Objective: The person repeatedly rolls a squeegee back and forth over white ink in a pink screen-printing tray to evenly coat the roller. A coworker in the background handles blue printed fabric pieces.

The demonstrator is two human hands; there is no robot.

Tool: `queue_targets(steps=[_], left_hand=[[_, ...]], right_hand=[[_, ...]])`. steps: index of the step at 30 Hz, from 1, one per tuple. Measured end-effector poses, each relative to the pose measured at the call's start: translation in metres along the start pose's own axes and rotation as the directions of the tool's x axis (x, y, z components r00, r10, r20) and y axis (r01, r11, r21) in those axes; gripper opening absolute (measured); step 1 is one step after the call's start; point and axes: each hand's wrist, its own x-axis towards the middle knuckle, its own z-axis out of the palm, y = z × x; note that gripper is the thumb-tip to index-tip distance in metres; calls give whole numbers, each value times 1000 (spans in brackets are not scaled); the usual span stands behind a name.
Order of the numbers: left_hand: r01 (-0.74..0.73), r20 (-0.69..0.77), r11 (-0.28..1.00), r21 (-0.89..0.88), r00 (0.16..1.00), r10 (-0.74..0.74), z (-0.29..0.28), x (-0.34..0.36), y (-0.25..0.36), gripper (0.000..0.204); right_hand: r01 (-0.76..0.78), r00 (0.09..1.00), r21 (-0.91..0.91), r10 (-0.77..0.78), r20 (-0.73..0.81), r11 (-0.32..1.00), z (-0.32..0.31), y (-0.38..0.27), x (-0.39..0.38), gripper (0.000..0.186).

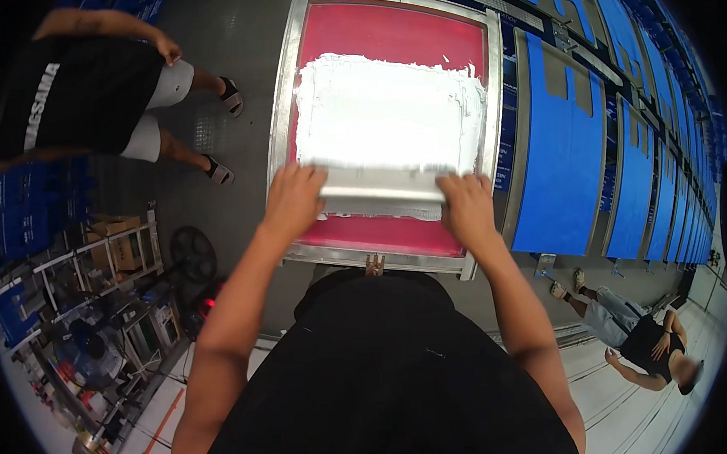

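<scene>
Both my hands grip a wide silver squeegee [382,186] that lies across a screen printing frame. My left hand [297,199] is closed round its left end, and my right hand [466,202] round its right end. A thick layer of white ink [383,108] covers the middle of the red screen mesh [371,28], with ragged edges at the far and right sides. Some white smears show on the near side of the squeegee. The metal frame [285,92] surrounds the mesh. The squeegee's lower edge is hidden from me.
Blue panels on metal pallets [559,153] run in a long row to the right. A person in a black shirt [73,85] stands at the left, another person [644,340] at the lower right. A cluttered metal rack [117,254] with a fan [93,344] is at the lower left.
</scene>
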Motion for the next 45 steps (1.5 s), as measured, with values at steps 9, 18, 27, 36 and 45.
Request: queue_targets(steps=[9, 18, 27, 36, 45], left_hand=[[27, 58, 988, -149, 998, -19, 6, -50, 25, 38], [183, 34, 979, -94, 983, -180, 12, 72, -19, 19], [242, 294, 969, -41, 930, -220, -32, 68, -12, 34], [158, 98, 984, -78, 984, -151, 14, 69, -18, 25], [174, 160, 984, -40, 973, -165, -49, 175, -38, 28]], right_hand=[[-175, 957, 100, 145, 252, 979, -11, -26, -48, 35], [-146, 989, -81, 145, -15, 986, 17, 31, 56, 37], [-152, 952, -92, 171, 255, 984, -35, 20, 50, 44], [-184, 979, -19, 185, 82, 983, 7, 28, 45, 33], [-122, 968, -96, 140, 206, 988, -61, 69, 147, 38]])
